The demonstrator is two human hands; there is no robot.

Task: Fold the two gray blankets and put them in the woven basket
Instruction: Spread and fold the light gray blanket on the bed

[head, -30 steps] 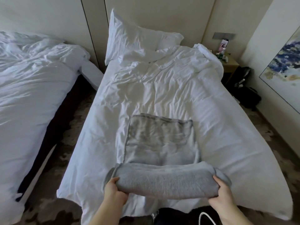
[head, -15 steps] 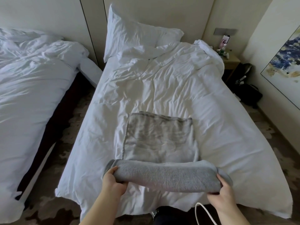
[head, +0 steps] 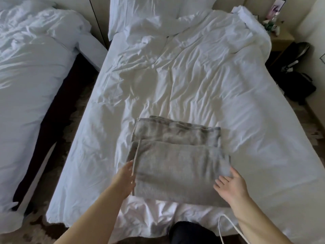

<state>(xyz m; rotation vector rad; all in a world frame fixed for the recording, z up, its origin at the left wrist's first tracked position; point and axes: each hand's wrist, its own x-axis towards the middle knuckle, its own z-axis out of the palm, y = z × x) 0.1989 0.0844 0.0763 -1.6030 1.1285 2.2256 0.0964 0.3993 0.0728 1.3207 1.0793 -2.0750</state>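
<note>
A folded gray blanket (head: 177, 171) lies flat near the foot of the white bed (head: 193, 81), overlapping the near part of a second folded gray blanket (head: 175, 132) behind it. My left hand (head: 125, 178) is open at the top blanket's left edge, fingers spread beside it. My right hand (head: 230, 186) is open at its right front corner, fingertips touching the fabric. The woven basket is out of sight.
A second white bed (head: 29, 67) stands to the left across a dark gap. A nightstand (head: 279, 39) and dark bags (head: 299, 80) sit at the right wall. A white cable (head: 228, 224) hangs by my right forearm. Patterned carpet surrounds the beds.
Both hands held the folded blanket up above the bed's foot; now it lies on top of the other blanket and both hands have let go and opened. The camera tilted down.
</note>
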